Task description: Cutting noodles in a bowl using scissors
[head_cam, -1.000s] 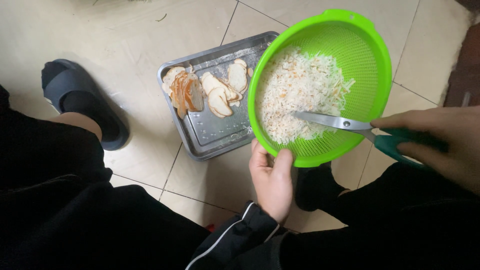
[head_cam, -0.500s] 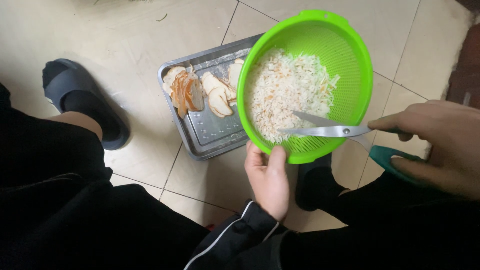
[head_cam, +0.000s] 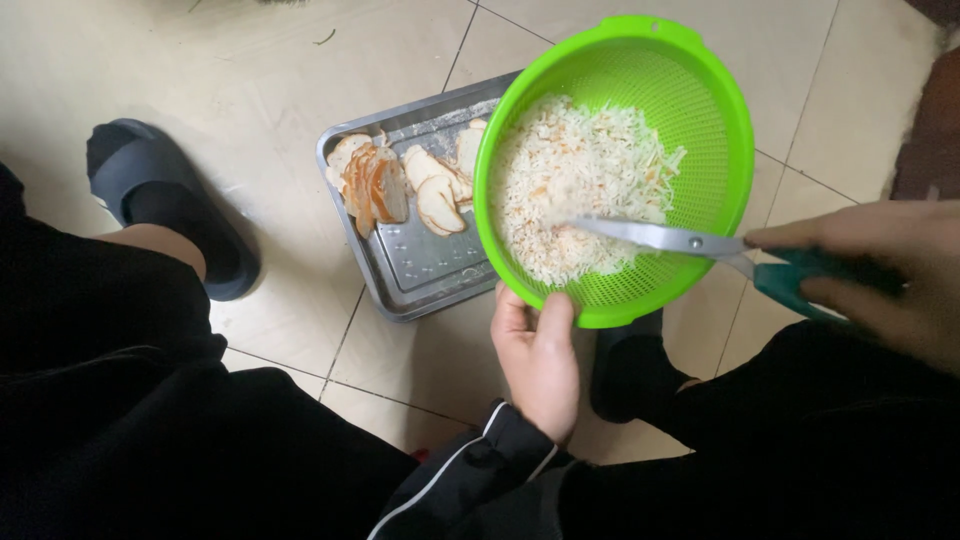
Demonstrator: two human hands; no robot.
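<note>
The left hand (head_cam: 538,360) grips the near rim of a round bright-green plastic colander (head_cam: 640,150), thumb hooked over the edge at the bowl's six o'clock and the other fingers hidden under it, so the bowl is held up above the floor. The colander sits in the upper middle of the view, tilted slightly toward the person. Inside it lies a heap of pale, finely shredded food (head_cam: 580,185), white with some tan bits, piled mostly toward nine o'clock of the bowl.

The right hand (head_cam: 880,275) comes in from three o'clock, its fingers wrapped around the teal-green handles of a pair of steel scissors (head_cam: 680,240). The blades reach across the bowl toward nine o'clock, tips resting in the shreds; they look close together, though motion blur at the tips makes the exact gap unclear.

Behind the colander, toward ten o'clock, a rectangular grey metal tray (head_cam: 420,270) lies on the beige tiled floor (head_cam: 250,60), partly covered by the bowl. In the tray's far end rest several tan and white slices (head_cam: 385,185) of food, overlapping and leaning on one another.

At nine o'clock a dark slipper (head_cam: 170,200) covers one foot; another dark slipper (head_cam: 630,375) shows just below the colander. Black trousers fill the bottom of the view.
</note>
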